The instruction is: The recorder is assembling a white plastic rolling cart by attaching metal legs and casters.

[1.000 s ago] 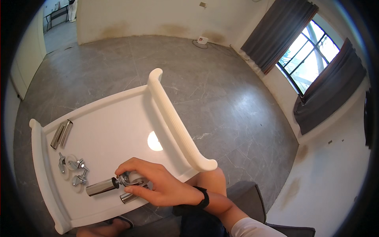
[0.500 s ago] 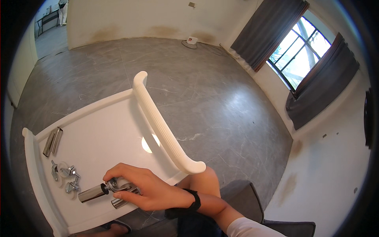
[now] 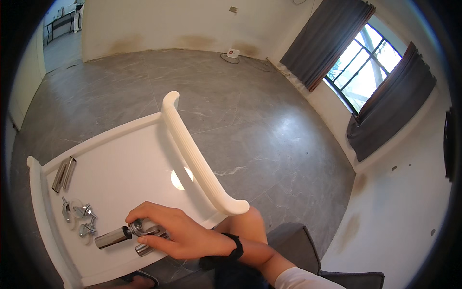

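Note:
My right hand (image 3: 180, 232), with a black band at the wrist, is closed around a caster wheel (image 3: 138, 225). Its stem end meets a short chrome tube (image 3: 113, 237) with a black end cap, over a white tray (image 3: 120, 159). Whether the stem sits inside the tube cannot be made out. Under my fingers, another chrome tube (image 3: 143, 250) shows in part. Several loose casters (image 3: 85, 212) with clear wheels and threaded stems lie left of the hand. Two chrome tubes (image 3: 64, 174) rest side by side near the tray's left edge. My left hand is out of sight.
A ribbed cream rail (image 3: 202, 159) rises along the tray's right side, and another rail (image 3: 41, 207) borders its left. My knee (image 3: 252, 224) and a grey seat (image 3: 293, 245) are at lower right. Far off, a white box with a cable (image 3: 233, 53) lies by the wall.

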Motion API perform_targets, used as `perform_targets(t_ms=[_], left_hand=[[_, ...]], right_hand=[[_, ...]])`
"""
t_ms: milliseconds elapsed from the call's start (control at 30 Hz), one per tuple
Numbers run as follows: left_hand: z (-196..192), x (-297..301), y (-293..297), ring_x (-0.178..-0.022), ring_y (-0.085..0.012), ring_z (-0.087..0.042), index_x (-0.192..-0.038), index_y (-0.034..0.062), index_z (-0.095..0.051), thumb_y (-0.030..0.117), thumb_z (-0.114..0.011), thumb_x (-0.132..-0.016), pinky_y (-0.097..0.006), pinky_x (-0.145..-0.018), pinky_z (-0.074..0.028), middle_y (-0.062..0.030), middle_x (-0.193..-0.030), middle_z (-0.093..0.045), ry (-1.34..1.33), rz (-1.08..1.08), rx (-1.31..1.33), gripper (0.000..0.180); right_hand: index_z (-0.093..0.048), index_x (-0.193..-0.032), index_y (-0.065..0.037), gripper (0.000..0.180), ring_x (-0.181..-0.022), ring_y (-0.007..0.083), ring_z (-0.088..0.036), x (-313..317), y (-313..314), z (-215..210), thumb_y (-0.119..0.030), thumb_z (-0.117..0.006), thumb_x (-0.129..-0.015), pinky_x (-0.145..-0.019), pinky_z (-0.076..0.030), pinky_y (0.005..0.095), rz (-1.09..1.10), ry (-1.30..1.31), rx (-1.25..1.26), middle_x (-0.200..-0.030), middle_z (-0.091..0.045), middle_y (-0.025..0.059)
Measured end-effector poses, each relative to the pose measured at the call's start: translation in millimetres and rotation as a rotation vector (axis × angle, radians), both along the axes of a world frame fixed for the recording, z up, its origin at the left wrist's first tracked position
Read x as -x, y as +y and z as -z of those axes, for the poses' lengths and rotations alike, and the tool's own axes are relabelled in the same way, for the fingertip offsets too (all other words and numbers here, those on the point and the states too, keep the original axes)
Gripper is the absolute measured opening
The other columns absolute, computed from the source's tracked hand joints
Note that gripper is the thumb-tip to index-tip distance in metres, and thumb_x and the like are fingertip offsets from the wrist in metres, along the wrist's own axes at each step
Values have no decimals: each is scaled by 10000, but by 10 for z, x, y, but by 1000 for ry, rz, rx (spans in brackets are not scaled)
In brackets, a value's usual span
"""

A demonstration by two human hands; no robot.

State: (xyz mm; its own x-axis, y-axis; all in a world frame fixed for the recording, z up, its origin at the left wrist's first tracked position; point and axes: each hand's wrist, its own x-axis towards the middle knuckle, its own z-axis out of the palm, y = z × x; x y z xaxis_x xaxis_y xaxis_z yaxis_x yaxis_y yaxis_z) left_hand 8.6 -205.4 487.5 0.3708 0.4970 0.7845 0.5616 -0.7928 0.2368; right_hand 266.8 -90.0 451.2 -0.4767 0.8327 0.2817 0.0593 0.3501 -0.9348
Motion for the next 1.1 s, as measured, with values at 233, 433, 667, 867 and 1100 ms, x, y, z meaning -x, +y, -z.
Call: perform_targets(t_ms=[233,433,667,867,1100], left_hand=[[-466,9,112,-614,-262,-602,-1013,-44,-631,281,-597,-992,-354,-554,-476,-171,-789,-638,79,173,926,328],[-149,-158,220,-790,-320,-648,-1153,-80,-641,235,-621,-981,-386,-711,-515,-225,-977,-680,94,45,820,359],[457,-383,667,-1009,-265,-593,-1255,-38,-582,250,-576,-962,-363,-814,-511,-204,-1207,-593,154,-381,169,411],[587,-382,699,-923,-249,-618,-1151,-49,-624,197,-582,-960,-332,-810,-500,-194,-1039,-633,-278,-259,544,314],[547,-194,710,-959,-179,-605,-1119,-31,-641,105,-703,-898,-298,-861,-479,-108,-1062,-633,-629,-23,894,267]], right_hand=[[-520,-1252,-31,378,-1009,340,-616,79,22,37,-49,-660,-901,-881,-479,394,-12,41,-43,-1108,-592,160],[-533,-1252,-36,384,-1007,345,-621,-30,11,52,-56,-672,-895,-871,-484,401,23,13,-54,-1108,-601,163],[-556,-1235,-24,364,-1012,340,-630,73,-7,9,-61,-680,-895,-879,-497,380,1,40,-64,-1107,-612,168],[-583,-1205,-22,341,-1011,316,-658,-27,24,42,-76,-699,-889,-854,-515,369,-3,87,-77,-1108,-635,167],[-594,-1140,-20,273,-915,310,-685,53,10,2,-158,-680,-921,-810,-516,360,76,-1,-68,-970,-673,165]])
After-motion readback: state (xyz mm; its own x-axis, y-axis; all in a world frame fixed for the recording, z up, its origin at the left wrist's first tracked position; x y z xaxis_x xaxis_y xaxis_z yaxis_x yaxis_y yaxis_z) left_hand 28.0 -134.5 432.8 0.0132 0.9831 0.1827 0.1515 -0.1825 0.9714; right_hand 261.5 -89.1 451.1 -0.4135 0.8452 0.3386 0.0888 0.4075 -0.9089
